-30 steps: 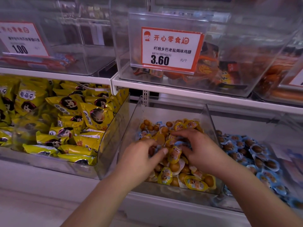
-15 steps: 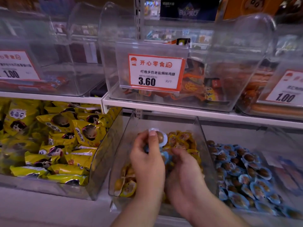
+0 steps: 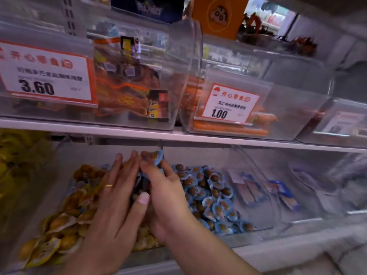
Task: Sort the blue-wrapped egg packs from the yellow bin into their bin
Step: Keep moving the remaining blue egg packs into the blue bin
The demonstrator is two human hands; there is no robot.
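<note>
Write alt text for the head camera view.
Two hands meet over a clear bin of yellow-wrapped egg packs; the right hand grips blue-wrapped egg packs, the left hand lies open beside it. The blue bin sits right.

You face two white shelves — the upper shelf (image 3: 178,135) carries clear bins (image 3: 174,108) with price cards, the lower shelf (image 3: 268,253) more clear bins (image 3: 258,195) of egg packs.

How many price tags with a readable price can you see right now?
2. The 3.60 tag is on the upper-shelf bin at far left; the 1.00 tag is on the next bin to its right. A blurred label at far right may be another.
</note>
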